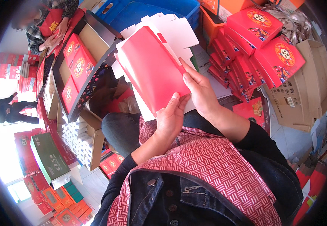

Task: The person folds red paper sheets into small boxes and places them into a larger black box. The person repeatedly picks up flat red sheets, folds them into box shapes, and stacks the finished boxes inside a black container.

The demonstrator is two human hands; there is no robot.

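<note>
A glossy red card piece (148, 67), which looks like a flat box blank or sleeve, is tilted in front of me, with small red tabs along its right side. My left hand (171, 117) pinches its near edge, thumb on top. My right hand (200, 88) grips its right edge near the lower corner, thumb on the red face. Behind and under it lie white die-cut card blanks (177, 29) with notched edges. How many layers my fingers hold is hidden.
Red printed boxes (259, 22) are piled at the right beside a brown cardboard carton (302, 88). A blue crate (148, 9) stands at the back. At the left, a black-edged tray (109, 41) holds several red boxes. Another person's hands (56, 35) work at the far left.
</note>
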